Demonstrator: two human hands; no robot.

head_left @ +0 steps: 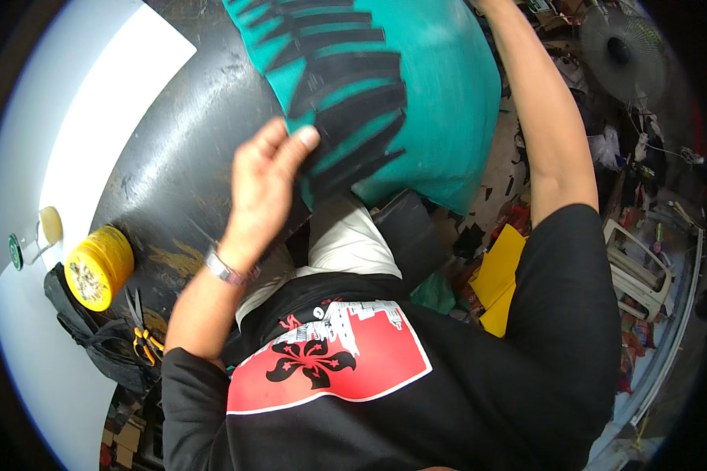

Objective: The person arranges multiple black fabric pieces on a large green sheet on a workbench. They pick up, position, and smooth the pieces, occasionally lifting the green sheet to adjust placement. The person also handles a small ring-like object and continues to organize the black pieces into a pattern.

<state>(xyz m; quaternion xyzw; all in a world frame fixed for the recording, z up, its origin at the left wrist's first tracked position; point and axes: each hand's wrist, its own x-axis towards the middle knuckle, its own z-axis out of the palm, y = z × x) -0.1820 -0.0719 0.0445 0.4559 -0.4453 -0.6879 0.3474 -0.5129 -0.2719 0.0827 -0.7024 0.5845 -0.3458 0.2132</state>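
A large green sheet (448, 102) hangs over the near edge of the dark work table, its lower end close to my knees. Black pieces (353, 74), long and narrow with pointed ends, lie in rows along its left part. Between thumb and fingers, my left hand (267, 173) pinches the sheet's left edge beside the lower black pieces. Up at the picture's top edge, only a bit of my right hand (485, 4) shows, by the sheet's far right side. Its fingers are out of the picture.
On the dark table (181, 133) at left stand a yellow tub (102, 267) and a clear jar (38, 239). Scissors (137, 326) with orange handles lie near black cloth (106, 345). At right are a fan (620, 51), a pale plastic frame (638, 267), a yellow sheet (499, 275) and floor scraps.
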